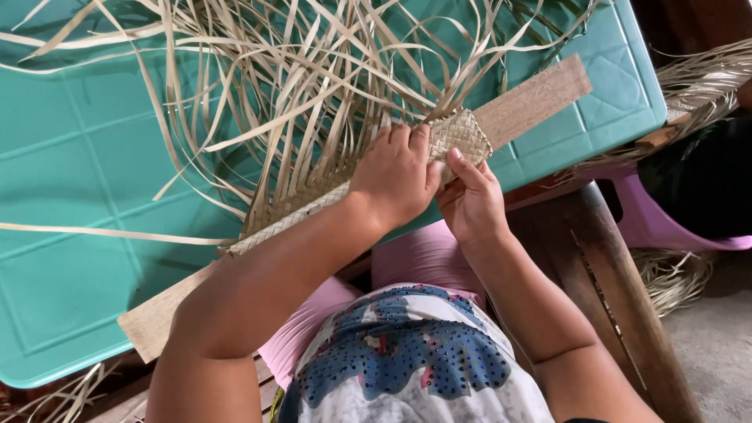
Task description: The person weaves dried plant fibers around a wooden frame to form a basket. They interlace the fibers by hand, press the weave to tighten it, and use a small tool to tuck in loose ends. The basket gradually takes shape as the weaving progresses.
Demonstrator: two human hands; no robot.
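Head view looks straight down on a woven mat strip [462,135] lying along a wooden board [533,100], and everything else sits around that board. The board slants across a teal plastic bench [94,235], one end near the person's left elbow, the other reaching toward the bench's far right corner. The left hand [395,176] presses down flat on the woven strip, fingers curled over its near edge, holding it against the board. The right hand [470,200] is just beside it, touching, with the thumb up against the finished end of the weave and the fingers tucked beneath, pinching that end. Loose pale straw strands [298,78] fan out from the far side of the board across the bench. Right of the board stands a purple plastic stool [666,223], with more straw [674,274] on the floor below it.
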